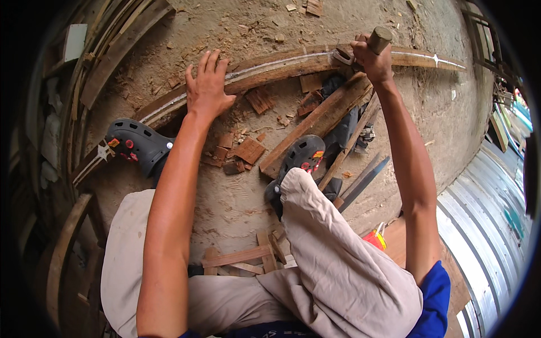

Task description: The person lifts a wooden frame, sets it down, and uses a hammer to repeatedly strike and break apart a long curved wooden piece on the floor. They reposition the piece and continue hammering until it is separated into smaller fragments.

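A long, slightly bowed wooden beam (pixel 282 63) with a white stripe along its top lies across the ground in front of me. My left hand (pixel 207 84) rests on its left part, fingers spread and holding nothing. Over the right part, my right hand (pixel 372 58) is wrapped round a wooden-handled tool (pixel 381 39), whose thick round butt points up toward me. A dark piece at the beam, left of the fist, may be the tool's head; its kind is unclear.
My dark clogs (pixel 303 152) stand near the beam. A squared timber (pixel 321 124) slants under it among wood chips (pixel 249 150). A long dark blade (pixel 365 183) lies right of my knee. Curved boards (pixel 121 53) lean at left; corrugated metal sheet (pixel 479 219) lies right.
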`<state>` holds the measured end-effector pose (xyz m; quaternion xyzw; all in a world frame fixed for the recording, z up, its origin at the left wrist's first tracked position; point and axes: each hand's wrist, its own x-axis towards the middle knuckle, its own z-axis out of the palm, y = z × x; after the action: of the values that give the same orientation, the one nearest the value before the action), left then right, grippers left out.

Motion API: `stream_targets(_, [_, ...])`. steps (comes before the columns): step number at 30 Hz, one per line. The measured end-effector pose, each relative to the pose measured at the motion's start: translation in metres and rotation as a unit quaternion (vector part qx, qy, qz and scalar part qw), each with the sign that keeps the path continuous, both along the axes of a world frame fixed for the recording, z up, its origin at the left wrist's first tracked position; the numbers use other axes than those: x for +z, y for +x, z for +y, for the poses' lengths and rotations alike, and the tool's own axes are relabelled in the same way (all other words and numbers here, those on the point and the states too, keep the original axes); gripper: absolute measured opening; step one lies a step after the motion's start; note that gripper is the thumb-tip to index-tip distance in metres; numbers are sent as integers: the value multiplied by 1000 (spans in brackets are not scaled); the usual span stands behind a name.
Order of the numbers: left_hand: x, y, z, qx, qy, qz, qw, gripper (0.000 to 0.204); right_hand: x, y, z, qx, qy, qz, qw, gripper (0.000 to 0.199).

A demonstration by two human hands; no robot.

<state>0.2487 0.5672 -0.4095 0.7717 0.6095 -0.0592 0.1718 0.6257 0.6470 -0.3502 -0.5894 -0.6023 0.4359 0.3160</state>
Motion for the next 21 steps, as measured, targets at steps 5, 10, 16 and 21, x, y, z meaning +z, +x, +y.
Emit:
stream_targets(5, [0, 0, 1, 6, -4, -10, 1000, 91, -4, 39, -10, -258, 17, 438, 861, 37])
stream_targets(10, [3, 1, -1, -2, -11, -6, 1000, 90, 33, 73, -21, -275, 75, 516, 808, 28])
stream_targets(16, [11, 4, -1, -9, 18, -56, 998, 99, 47, 15, -51, -123, -37, 438, 890, 32])
stream_targets(21, [23, 52, -49, -35, 131, -270, 953, 68, 47, -43, -110, -120, -126, 561, 809, 31])
